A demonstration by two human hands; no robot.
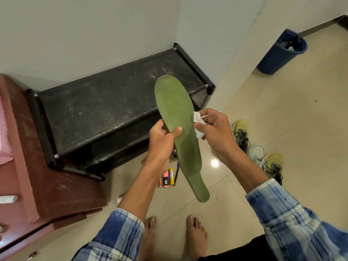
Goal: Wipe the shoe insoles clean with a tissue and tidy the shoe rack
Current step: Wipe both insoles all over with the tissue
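The pale tiled floor [282, 113] carries everything here. A black shoe rack [105, 102] stands at about ten o'clock, against the wall, its dusty top shelf bare. Just beside it at nine o'clock sits a reddish-brown cabinet [47, 176]. Near the middle lie a few markers and pens [168, 177] side by side. At three o'clock rest several laced shoes [259, 153], and a blue bin [280, 51] stands at one o'clock.

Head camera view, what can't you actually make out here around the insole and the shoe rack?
- Underside of the green insole: faces away from the head camera.
- Lower shelves of the shoe rack: hidden under its top panel and in shadow.
- Tissue: mostly covered by the right hand.
- Blue bin contents: too small.
- Pen and marker labels on the floor: blurred.
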